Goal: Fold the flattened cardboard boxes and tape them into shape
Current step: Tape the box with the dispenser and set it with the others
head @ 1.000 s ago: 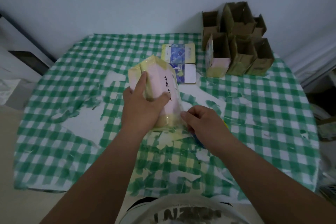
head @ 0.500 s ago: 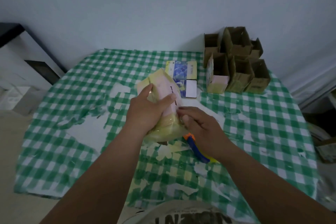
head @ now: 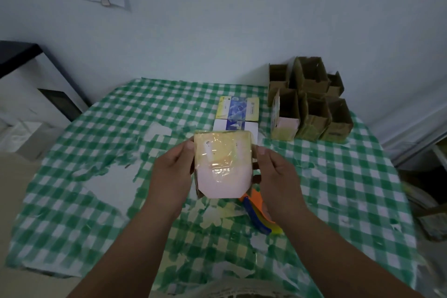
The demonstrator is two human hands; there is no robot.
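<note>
Gripping taped box (head: pixel 222 164) between left hand (head: pixel 172 172) and right hand (head: pixel 275 176); tape dispenser (head: pixel 260 213) beneath right hand; folded boxes (head: pixel 312 104) beyond.

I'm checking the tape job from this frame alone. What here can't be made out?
- Box, head view: far side and side walls hidden by both hands.
- Its print: too small and glare-blurred under the tape.
- Tape dispenser: partly behind the right wrist.
</note>
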